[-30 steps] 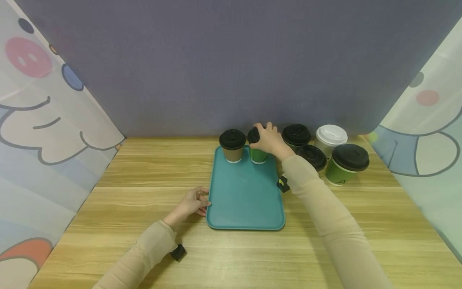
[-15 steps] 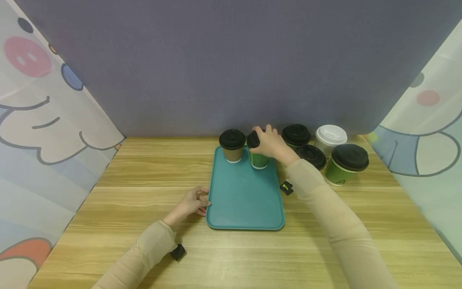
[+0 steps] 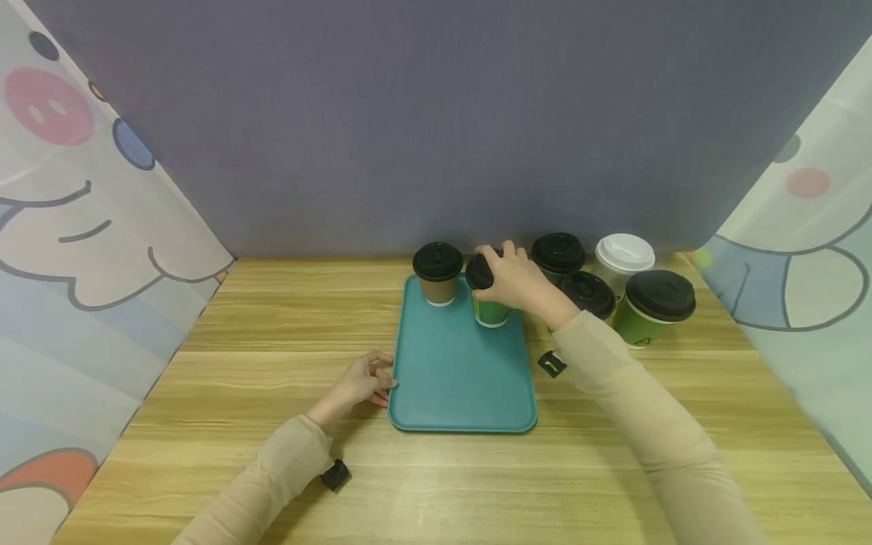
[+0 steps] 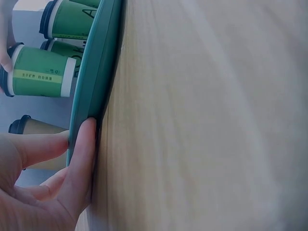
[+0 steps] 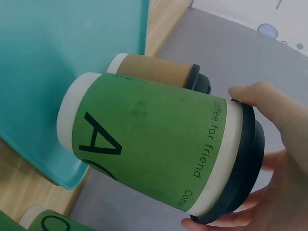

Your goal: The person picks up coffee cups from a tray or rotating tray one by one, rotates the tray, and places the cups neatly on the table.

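My right hand (image 3: 514, 280) grips the black lid of a green paper coffee cup (image 3: 490, 310) from above. In the right wrist view this green cup (image 5: 149, 139) has its base at the teal tray; whether it touches the surface I cannot tell. To its left, a brown paper cup (image 3: 439, 289) with a black lid stands at the far end of the tray (image 3: 463, 378). My left hand (image 3: 361, 382) is at the tray's left edge, and in the left wrist view its fingers (image 4: 82, 154) pinch the rim.
Right of the tray stand a green cup (image 3: 643, 325) with a black lid, a white-lidded cup (image 3: 623, 257) and more black-lidded cups (image 3: 559, 253). A grey partition (image 3: 436, 129) closes the table's back. A wooden table (image 3: 286, 318) lies under everything.
My right hand has moved the green cup a little toward me and slightly right, away from the tray's far edge. The left hand has stayed at the tray's left edge.
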The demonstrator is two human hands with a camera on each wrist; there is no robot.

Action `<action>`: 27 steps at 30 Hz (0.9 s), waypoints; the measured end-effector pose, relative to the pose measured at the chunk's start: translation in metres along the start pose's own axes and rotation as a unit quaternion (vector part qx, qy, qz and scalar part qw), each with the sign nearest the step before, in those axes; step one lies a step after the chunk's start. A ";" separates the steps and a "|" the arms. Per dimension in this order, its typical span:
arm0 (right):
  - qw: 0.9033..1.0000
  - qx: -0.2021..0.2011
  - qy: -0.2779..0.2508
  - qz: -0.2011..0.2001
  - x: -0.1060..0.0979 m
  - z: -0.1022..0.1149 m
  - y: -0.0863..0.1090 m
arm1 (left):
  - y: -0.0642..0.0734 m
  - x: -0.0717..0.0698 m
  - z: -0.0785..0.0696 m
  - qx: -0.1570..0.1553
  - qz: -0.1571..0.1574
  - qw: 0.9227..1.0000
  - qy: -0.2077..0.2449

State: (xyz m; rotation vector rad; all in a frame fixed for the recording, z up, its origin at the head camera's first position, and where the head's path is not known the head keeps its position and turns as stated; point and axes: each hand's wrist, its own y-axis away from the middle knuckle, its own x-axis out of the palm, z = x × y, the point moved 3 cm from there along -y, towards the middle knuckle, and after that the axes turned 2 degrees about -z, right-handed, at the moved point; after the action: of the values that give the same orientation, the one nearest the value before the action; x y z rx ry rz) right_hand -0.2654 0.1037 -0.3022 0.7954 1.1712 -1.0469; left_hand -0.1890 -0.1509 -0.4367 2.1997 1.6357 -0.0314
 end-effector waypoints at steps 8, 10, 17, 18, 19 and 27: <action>1.000 -0.023 0.005 -0.004 -0.003 0.000 0.015 | -0.001 -0.001 0.002 0.001 0.001 1.000 -0.001; 1.000 -0.027 0.006 -0.007 -0.004 0.000 0.019 | -0.002 -0.001 0.002 0.002 0.001 1.000 0.001; 0.999 -0.038 0.001 -0.010 -0.008 -0.001 0.035 | -0.003 -0.001 0.004 0.001 0.001 1.000 0.001; 0.999 -0.039 0.000 -0.011 -0.009 -0.001 0.037 | -0.003 -0.001 0.003 -0.001 0.001 1.000 0.001; 0.999 -0.040 -0.001 -0.012 -0.010 -0.001 0.039 | -0.003 -0.001 0.003 -0.001 0.001 1.000 0.001; 0.999 -0.049 -0.002 -0.011 -0.014 -0.008 0.056 | 0.000 -0.002 -0.001 -0.002 0.000 1.000 0.002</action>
State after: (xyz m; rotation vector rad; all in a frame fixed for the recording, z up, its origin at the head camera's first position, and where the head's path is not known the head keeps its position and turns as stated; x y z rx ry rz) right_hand -0.2160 0.1325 -0.2923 0.7054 1.2212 -1.0014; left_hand -0.1894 -0.1522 -0.4357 2.1981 1.6367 -0.0236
